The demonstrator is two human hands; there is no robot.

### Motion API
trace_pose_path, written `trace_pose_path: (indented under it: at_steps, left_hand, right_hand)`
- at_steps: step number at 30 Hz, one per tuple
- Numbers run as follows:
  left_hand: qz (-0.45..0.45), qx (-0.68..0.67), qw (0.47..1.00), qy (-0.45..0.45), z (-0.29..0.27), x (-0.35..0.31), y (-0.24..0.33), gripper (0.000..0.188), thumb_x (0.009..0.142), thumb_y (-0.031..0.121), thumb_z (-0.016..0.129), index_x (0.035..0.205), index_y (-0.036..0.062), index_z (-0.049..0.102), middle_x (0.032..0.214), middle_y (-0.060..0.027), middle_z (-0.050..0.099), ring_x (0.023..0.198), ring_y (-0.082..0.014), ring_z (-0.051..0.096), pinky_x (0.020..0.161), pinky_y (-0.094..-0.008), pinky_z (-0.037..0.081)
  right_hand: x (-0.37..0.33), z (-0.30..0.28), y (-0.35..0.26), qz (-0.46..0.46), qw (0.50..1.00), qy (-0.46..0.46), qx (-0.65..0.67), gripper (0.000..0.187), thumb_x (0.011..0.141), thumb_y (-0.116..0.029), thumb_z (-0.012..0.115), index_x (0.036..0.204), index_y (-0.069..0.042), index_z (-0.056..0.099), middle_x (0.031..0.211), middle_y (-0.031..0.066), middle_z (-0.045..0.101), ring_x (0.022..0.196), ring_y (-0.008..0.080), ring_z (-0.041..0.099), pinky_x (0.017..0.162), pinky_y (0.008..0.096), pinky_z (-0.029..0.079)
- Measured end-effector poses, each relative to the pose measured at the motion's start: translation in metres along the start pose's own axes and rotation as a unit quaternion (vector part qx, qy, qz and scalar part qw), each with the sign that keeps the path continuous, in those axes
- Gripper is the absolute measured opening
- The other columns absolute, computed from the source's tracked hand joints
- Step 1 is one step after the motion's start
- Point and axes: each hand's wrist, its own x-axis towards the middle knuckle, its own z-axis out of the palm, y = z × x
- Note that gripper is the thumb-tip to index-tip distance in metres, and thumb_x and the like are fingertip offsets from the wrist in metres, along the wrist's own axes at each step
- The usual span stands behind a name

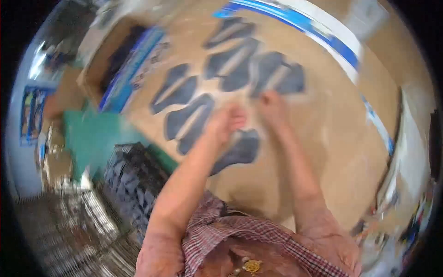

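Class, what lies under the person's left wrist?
Dark grey pieces show on either side of the left wrist, on the brown surface; whatever the wrist covers cannot be seen.

A brown tabletop [346, 161] is viewed at close range from above its near edge, through a head-worn fisheye camera tilted down across it.

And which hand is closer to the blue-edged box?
Left: the left hand is to the right of the blue-edged box, lower in the picture; the right hand is even farther right.
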Motion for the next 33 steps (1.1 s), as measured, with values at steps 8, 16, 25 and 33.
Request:
trace_pose_path:
  at_steps: [8,16,25,33]
  left_hand:
    - [0.016,-0.001,0.999,0.050,0.058,0.044,-0.019,0.011,0.079,0.014,0.050,0.080,0.0031,0.049,0.076,-0.0096,0.055,0.068,-0.0212,0.056,0.064,-0.0321,0.048]
    - [0.023,-0.092,0.993,0.073,0.077,0.024,0.017,0.012,0.074,0.000,0.050,0.085,-0.0002,0.045,0.073,-0.0128,0.053,0.069,-0.0234,0.056,0.062,-0.0295,0.050]
    - [0.043,-0.145,0.985,0.076,0.081,0.003,0.050,0.021,0.074,-0.001,0.049,0.094,-0.0015,0.041,0.078,-0.0144,0.051,0.071,-0.0261,0.055,0.065,-0.0338,0.049]
    - [0.097,-0.166,0.980,0.041,0.038,-0.006,0.085,0.031,0.069,-0.006,0.051,0.098,0.0015,0.043,0.075,-0.0120,0.051,0.064,-0.0251,0.054,0.064,-0.0340,0.050]
  right_hand:
    - [-0.052,-0.011,0.011,0.089,0.983,0.043,0.153,0.015,0.074,-0.018,0.053,0.074,-0.003,0.053,0.070,0.0080,0.053,0.060,0.0209,0.055,0.050,0.0312,0.042]
    - [-0.005,-0.047,0.020,0.321,0.678,0.087,0.655,0.037,0.082,-0.028,0.050,0.100,0.004,0.045,0.091,0.0135,0.051,0.079,0.0224,0.054,0.070,0.0325,0.046]
    - [0.028,-0.046,0.030,0.286,0.601,0.216,0.714,0.023,0.080,-0.013,0.051,0.098,0.001,0.045,0.087,0.0116,0.052,0.075,0.0235,0.053,0.068,0.0390,0.046]
    - [0.087,-0.059,0.041,0.181,0.942,0.141,0.244,0.033,0.069,-0.002,0.057,0.101,-0.003,0.049,0.094,0.0116,0.051,0.088,0.0274,0.051,0.070,0.0400,0.046]
